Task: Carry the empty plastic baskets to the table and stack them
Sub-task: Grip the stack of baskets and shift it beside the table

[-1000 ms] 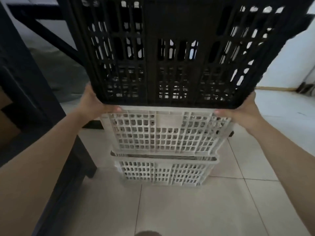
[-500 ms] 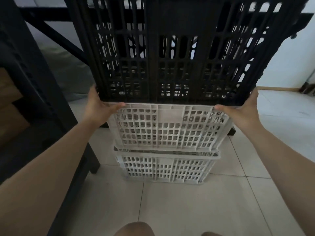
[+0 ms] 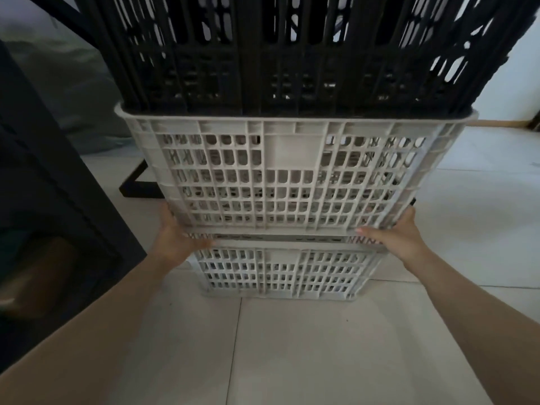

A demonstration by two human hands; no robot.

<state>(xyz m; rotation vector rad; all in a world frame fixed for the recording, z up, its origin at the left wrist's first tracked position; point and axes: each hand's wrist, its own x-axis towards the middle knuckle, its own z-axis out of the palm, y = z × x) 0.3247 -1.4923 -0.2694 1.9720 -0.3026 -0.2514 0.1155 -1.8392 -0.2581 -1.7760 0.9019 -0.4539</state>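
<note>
**Both hands at the base of the upper white basket**

The upper white basket sits nested in the rim of the lower white basket, which stands on the pale tiled floor. A black basket is set down inside the upper white basket and rises out of its rim, leaning a little away from the camera.

The left hand presses against the upper white basket's lower left corner, thumb lying along the lower basket's rim; its fingers go behind the corner, so whether they grip cannot be told. The right hand holds the upper white basket's lower right corner, thumb stretched across the front edge and fingers wrapped around the side.

Left of the upper white basket stands dark furniture, and a black frame leg meets the floor just behind its lower left corner.
</note>
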